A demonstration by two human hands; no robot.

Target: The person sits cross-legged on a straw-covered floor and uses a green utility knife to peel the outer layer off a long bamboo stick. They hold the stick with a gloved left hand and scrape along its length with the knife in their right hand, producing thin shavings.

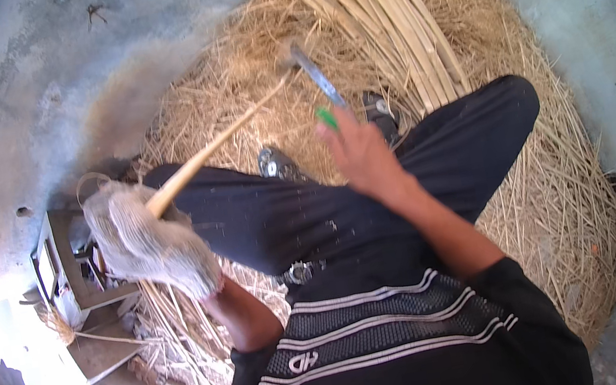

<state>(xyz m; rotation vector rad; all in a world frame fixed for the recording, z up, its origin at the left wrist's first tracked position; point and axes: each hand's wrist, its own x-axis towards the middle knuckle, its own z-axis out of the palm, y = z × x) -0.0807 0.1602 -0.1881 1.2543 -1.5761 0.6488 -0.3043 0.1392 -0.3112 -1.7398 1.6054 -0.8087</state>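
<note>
My left hand [141, 235], in a thick pale knitted glove, is closed round one end of a pale bamboo strip [223, 137]. The strip slants up and away to the right over my left knee. In front of my lap, my bare right hand [366, 152] grips a knife by its green handle [326, 117]. The knife's narrow blade [318, 76] points away from me, its blurred tip close to the strip's far end. Whether blade and strip touch, I cannot tell.
A bundle of long pale strips [385, 19] lies beyond my right knee. Shavings [541, 188] heap the floor around my shoes [279, 165]. Concrete walls [51, 96] stand at left and right. Near my left elbow is a low grey stand [73, 262] with things inside.
</note>
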